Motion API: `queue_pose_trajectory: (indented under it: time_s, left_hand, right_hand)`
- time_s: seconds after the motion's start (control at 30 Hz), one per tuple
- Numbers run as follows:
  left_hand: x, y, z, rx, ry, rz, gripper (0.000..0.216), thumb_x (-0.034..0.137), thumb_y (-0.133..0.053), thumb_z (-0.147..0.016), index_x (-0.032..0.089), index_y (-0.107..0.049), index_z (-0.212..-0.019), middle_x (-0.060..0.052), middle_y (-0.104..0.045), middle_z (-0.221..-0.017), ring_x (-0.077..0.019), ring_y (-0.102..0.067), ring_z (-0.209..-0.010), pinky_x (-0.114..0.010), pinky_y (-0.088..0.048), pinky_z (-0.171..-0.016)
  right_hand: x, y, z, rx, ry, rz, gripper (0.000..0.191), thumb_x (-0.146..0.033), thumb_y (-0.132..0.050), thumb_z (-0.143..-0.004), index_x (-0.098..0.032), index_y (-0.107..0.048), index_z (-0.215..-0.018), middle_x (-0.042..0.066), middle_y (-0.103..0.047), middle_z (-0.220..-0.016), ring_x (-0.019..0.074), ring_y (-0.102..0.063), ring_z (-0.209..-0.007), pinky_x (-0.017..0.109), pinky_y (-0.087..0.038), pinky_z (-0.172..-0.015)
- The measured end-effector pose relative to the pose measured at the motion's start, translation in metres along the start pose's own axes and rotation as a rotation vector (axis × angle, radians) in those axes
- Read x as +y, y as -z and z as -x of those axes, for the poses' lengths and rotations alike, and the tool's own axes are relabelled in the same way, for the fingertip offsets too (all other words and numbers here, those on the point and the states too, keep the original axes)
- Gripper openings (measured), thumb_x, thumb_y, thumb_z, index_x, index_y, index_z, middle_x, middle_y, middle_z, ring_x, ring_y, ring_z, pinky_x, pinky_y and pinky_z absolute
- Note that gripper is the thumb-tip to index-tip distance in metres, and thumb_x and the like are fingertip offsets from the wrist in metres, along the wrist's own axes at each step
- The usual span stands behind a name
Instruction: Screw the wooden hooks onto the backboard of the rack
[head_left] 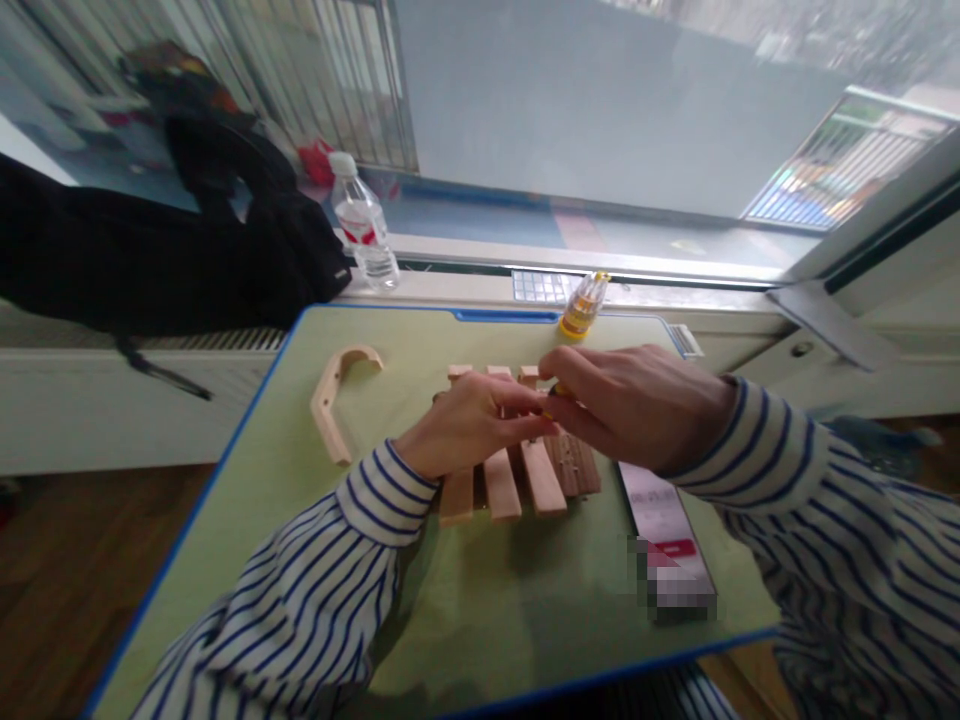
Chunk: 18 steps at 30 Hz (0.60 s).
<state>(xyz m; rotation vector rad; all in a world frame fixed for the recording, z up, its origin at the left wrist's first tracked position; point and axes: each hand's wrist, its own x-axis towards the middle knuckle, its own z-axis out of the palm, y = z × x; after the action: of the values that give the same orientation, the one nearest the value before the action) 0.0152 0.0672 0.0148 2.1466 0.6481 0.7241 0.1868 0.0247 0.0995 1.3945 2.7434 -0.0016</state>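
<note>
On a pale green table (465, 600), a hook-shaped wooden piece (324, 410) lay well to the left of the left hand (465, 415). That hand's fingers pointed right, bent above three pale wooden slats (501, 485); whether they pinched anything could not be told. The slats lay directly beneath them, long axes running near to far, crosswise to the fingers, with the left hand the nearer one. A small yellow-and-black object (556, 389), mostly hidden, was gripped in the fingers of the right hand (637, 400), close by the left fingertips. A dark brown wooden piece (576, 465) lay below the right fingers, a bottle of amber liquid (583, 308) beyond them, and a phone (671, 525) nearer the wearer, to their right
</note>
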Motion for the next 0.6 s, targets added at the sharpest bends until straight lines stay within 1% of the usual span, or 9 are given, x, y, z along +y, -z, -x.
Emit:
queue_pose_trajectory:
  time_s: [0.1, 0.2, 0.3, 0.47, 0.6]
  left_hand:
    - [-0.003, 0.000, 0.001, 0.001, 0.015, 0.021, 0.025, 0.036, -0.057, -0.081, 0.017, -0.070, -0.090, -0.003, -0.063, -0.075, -0.0110, -0.053, -0.067, -0.023, -0.041, -0.062]
    - [-0.005, -0.001, 0.001, -0.021, 0.030, 0.041, 0.025, 0.036, -0.056, -0.082, 0.016, -0.069, -0.090, -0.002, -0.063, -0.073, -0.0108, -0.054, -0.066, -0.023, -0.041, -0.062]
    - [-0.007, 0.000, 0.001, -0.045, 0.031, 0.053, 0.025, 0.035, -0.054, -0.083, 0.015, -0.068, -0.090, -0.002, -0.063, -0.073, -0.0104, -0.053, -0.066, -0.022, -0.040, -0.061]
    - [-0.010, 0.000, 0.001, -0.080, -0.013, 0.082, 0.026, 0.035, -0.051, -0.085, 0.014, -0.067, -0.090, -0.001, -0.062, -0.073, -0.0098, -0.051, -0.065, -0.021, -0.038, -0.059]
    - [-0.010, 0.000, 0.001, -0.079, -0.037, 0.049, 0.027, 0.035, -0.050, -0.086, 0.015, -0.067, -0.090, 0.000, -0.059, -0.070, -0.0092, -0.050, -0.063, -0.021, -0.037, -0.057]
  right_hand:
    - [-0.001, -0.003, -0.002, 0.001, 0.017, 0.052, 0.026, -0.033, -0.028, -0.091, -0.016, -0.047, -0.089, 0.003, -0.055, -0.073, 0.0090, -0.037, -0.051, 0.026, -0.017, -0.048]
    - [-0.002, -0.011, -0.004, 0.032, 0.030, 0.072, 0.024, -0.030, -0.027, -0.091, -0.016, -0.047, -0.089, 0.003, -0.054, -0.073, 0.0092, -0.036, -0.052, 0.026, -0.017, -0.048]
    - [-0.003, -0.015, -0.005, 0.051, 0.011, 0.085, 0.025, -0.031, -0.027, -0.091, -0.016, -0.047, -0.088, 0.003, -0.054, -0.070, 0.0093, -0.035, -0.050, 0.026, -0.017, -0.047]
    - [-0.007, -0.017, -0.004, 0.083, -0.034, 0.105, 0.025, -0.032, -0.027, -0.091, -0.017, -0.047, -0.086, 0.002, -0.055, -0.069, 0.0097, -0.037, -0.048, 0.026, -0.017, -0.047]
    - [-0.009, -0.021, -0.003, 0.109, -0.051, 0.122, 0.024, -0.032, -0.028, -0.091, -0.018, -0.046, -0.086, 0.002, -0.056, -0.070, 0.0098, -0.039, -0.048, 0.026, -0.016, -0.046]
